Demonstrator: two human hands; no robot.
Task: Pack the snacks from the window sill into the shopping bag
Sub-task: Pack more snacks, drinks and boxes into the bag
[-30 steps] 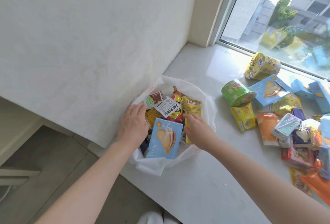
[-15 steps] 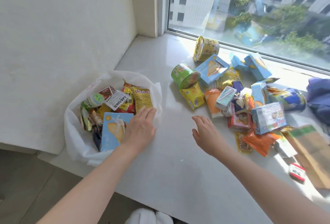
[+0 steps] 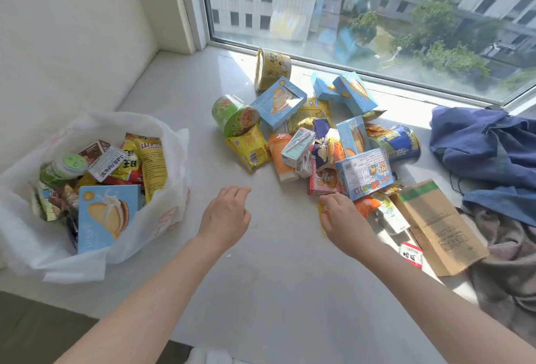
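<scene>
- A blue cloth bag (image 3: 487, 146) lies crumpled at the right end of the sill, close under the window.
- A grey-brown cloth (image 3: 510, 265) is bunched below it, at the right edge.
- A flat brown paper bag (image 3: 438, 227) with a green band at its top lies just left of the grey-brown cloth, printed side up.
- The window pane (image 3: 377, 15) shows pale buildings and green trees far below.
- A white wall (image 3: 72, 30) stands on the left.
- Dark floor (image 3: 34, 331) shows at lower left.
</scene>
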